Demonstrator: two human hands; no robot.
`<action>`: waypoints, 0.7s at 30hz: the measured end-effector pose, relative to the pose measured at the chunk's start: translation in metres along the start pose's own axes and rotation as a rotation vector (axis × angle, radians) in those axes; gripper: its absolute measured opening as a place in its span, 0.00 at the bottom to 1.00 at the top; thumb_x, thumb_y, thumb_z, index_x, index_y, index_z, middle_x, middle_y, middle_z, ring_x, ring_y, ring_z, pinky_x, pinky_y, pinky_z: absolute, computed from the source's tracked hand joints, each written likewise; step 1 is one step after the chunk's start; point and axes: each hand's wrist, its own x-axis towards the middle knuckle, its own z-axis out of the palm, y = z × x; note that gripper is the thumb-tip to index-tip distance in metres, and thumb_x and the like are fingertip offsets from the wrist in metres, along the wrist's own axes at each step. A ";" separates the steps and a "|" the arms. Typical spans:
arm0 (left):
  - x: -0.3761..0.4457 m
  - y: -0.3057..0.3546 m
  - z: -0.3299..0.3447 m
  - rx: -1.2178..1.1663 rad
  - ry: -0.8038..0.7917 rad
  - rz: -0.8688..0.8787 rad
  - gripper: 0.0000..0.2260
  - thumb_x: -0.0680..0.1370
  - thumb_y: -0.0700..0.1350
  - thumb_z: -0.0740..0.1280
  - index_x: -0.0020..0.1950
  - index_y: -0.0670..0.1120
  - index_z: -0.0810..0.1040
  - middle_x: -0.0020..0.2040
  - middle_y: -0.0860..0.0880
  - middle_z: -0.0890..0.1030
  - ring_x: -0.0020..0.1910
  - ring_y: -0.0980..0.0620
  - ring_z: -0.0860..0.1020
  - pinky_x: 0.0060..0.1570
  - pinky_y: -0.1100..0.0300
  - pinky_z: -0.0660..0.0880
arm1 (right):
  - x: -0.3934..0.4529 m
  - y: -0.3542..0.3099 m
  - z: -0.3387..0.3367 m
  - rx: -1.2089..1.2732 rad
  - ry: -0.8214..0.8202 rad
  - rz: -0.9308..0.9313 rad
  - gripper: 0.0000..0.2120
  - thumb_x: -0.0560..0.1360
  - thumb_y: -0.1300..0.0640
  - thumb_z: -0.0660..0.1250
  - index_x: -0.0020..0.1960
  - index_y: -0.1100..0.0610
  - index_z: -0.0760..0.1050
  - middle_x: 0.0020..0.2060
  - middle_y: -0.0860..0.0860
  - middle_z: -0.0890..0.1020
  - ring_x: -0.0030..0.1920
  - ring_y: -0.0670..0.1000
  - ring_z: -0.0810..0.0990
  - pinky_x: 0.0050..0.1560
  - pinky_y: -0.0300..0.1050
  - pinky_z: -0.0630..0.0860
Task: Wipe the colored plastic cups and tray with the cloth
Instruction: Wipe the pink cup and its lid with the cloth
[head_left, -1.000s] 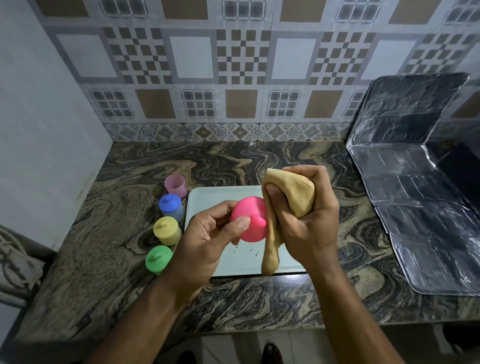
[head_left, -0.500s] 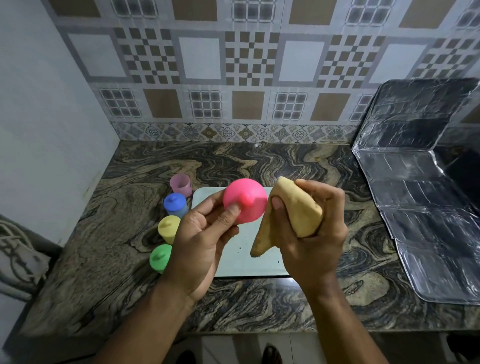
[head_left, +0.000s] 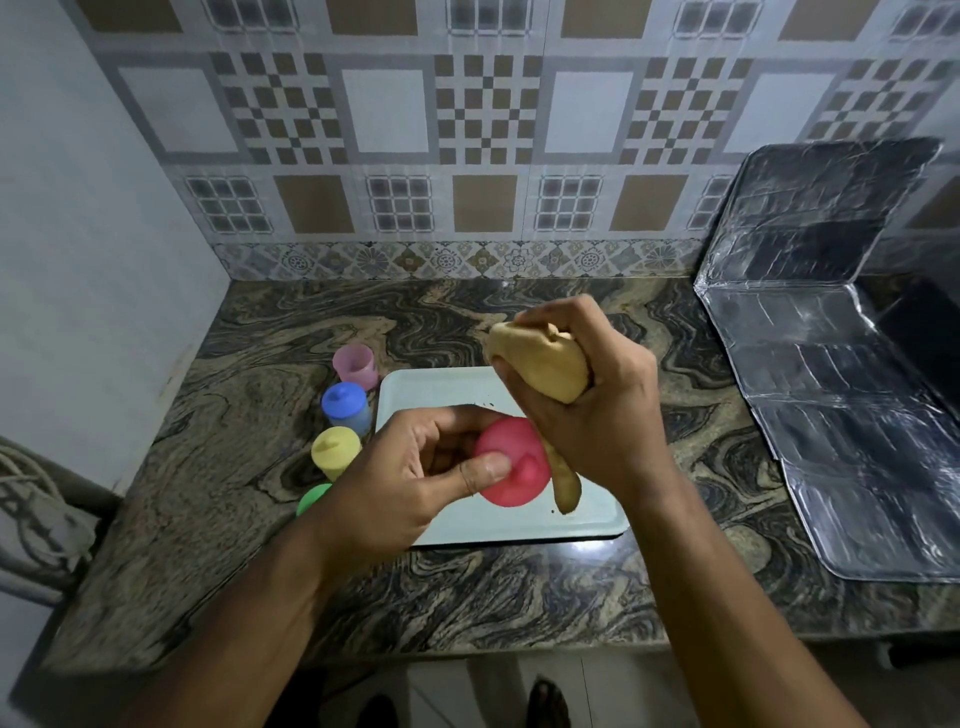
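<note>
No writing readable — left hand (head_left: 410, 478) holds pink cup (head_left: 511, 462).

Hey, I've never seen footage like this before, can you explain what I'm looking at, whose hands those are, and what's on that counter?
No machine here: a person wears a camera on their head, looking down at their own two hands. The left hand holds a pink cup bottom-up; the right hand has a grip on a bunched tan cloth, wiping it. Under them a pale tray lies on a marbled counter. Beside the tray stand a lilac cup, a blue cup, a yellow cup and a partly hidden green cup. Crinkled foil sheeting is at the right.
</note>
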 end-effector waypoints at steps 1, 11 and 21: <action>0.001 0.000 0.000 -0.011 0.002 0.003 0.12 0.78 0.43 0.72 0.60 0.43 0.85 0.54 0.45 0.88 0.57 0.49 0.86 0.58 0.59 0.80 | 0.002 0.003 -0.001 0.006 0.016 0.039 0.13 0.75 0.60 0.82 0.54 0.61 0.81 0.47 0.43 0.86 0.44 0.44 0.85 0.44 0.40 0.82; 0.005 -0.011 -0.012 -0.246 0.207 -0.054 0.15 0.73 0.49 0.77 0.58 0.45 0.87 0.52 0.47 0.85 0.51 0.50 0.75 0.47 0.57 0.68 | -0.023 0.020 -0.023 0.389 0.046 0.361 0.14 0.72 0.64 0.76 0.55 0.58 0.77 0.45 0.49 0.84 0.44 0.43 0.81 0.46 0.36 0.79; 0.011 -0.009 -0.017 -0.052 0.085 -0.007 0.13 0.77 0.42 0.70 0.58 0.36 0.83 0.52 0.40 0.87 0.52 0.52 0.84 0.56 0.63 0.79 | -0.024 0.009 0.001 0.195 -0.108 0.226 0.16 0.75 0.61 0.80 0.58 0.58 0.78 0.48 0.44 0.85 0.44 0.47 0.85 0.44 0.43 0.81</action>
